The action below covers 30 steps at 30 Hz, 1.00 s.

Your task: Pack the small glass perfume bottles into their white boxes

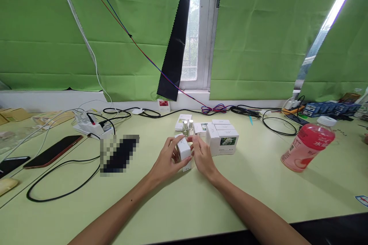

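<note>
My left hand (pixel 166 157) is closed around a small white box (pixel 184 146), thumb on the near side and fingers over the far side. A white printed face (pixel 186 166) shows below the thumb; I cannot tell whether it is part of the same box. My right hand (pixel 202 155) has its fingers bent at the box's upper right edge, the fingertips partly hidden. Just beyond stand two small bottles, a left bottle (pixel 185 127) and a right bottle (pixel 191 127), with shiny caps. Beside my right hand sits a group of white boxes (pixel 222 141) with a flower picture.
A pink drink bottle (pixel 309 145) stands to the right. On the left lie a phone (pixel 53 151), a power strip (pixel 93 128) and a looped black cable (pixel 54 200). More cables (pixel 247 111) run along the back, near blue boxes (pixel 327 109). A blurred dark patch (pixel 120 157) lies left of my hands.
</note>
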Each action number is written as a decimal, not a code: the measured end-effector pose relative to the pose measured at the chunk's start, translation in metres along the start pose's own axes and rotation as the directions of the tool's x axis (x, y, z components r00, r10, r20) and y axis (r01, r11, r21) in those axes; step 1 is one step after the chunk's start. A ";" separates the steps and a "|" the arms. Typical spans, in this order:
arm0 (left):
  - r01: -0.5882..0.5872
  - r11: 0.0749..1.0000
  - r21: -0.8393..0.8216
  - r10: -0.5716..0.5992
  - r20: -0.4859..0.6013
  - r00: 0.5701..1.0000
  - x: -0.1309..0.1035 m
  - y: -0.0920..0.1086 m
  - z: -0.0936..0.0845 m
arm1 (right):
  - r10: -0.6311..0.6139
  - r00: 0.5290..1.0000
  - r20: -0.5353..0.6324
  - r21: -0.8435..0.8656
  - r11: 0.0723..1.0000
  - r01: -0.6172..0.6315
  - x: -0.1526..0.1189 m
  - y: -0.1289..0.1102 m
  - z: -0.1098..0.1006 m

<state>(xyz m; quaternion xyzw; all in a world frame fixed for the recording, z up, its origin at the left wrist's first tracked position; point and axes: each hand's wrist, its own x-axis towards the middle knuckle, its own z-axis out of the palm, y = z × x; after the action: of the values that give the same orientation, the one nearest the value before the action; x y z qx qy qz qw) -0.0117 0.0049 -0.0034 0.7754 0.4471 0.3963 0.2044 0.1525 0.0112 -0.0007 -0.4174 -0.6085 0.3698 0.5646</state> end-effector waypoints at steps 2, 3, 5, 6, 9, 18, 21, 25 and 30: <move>0.001 1.000 0.013 -0.001 -0.020 1.000 0.001 0.001 0.000 | -0.020 1.000 0.000 -0.006 1.000 0.020 -0.001 0.000 0.001; 0.002 1.000 0.018 -0.001 -0.021 1.000 0.002 0.002 -0.001 | -0.032 0.999 -0.001 -0.010 0.999 0.032 -0.001 -0.001 0.001; 0.003 1.000 0.024 -0.002 -0.012 1.000 0.002 0.002 -0.001 | -0.053 0.999 -0.005 -0.025 0.998 0.052 -0.003 -0.002 0.002; 0.003 1.000 0.024 -0.003 -0.002 1.000 0.003 0.001 -0.002 | -0.060 0.998 -0.007 -0.033 0.998 0.059 -0.003 -0.003 0.002; -0.007 1.000 0.012 0.006 0.042 0.999 0.003 0.000 -0.004 | -0.079 0.997 -0.018 -0.054 0.995 0.078 -0.005 -0.005 0.003; 0.045 0.987 -0.157 -0.008 0.230 0.973 0.002 0.002 -0.019 | -0.208 0.974 -0.089 -0.139 0.971 0.195 -0.009 -0.007 0.004; 0.035 0.974 -0.225 0.024 0.253 0.967 0.002 0.002 -0.020 | -0.249 0.964 -0.094 -0.150 0.961 0.234 -0.010 -0.007 0.005; 0.028 0.977 -0.212 0.025 0.245 0.969 0.001 0.000 -0.017 | -0.294 0.952 -0.088 -0.156 0.948 0.278 -0.010 -0.007 0.006; 0.017 0.980 -0.199 0.027 0.213 0.977 0.000 0.001 -0.013 | -0.377 0.922 -0.093 -0.219 0.911 0.350 -0.010 -0.004 0.006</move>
<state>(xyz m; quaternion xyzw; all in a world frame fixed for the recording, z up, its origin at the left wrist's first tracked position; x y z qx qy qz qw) -0.0212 0.0041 0.0052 0.7903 0.3785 0.3538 0.3270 0.1464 0.0005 -0.0018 -0.3744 -0.6704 0.1671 0.6184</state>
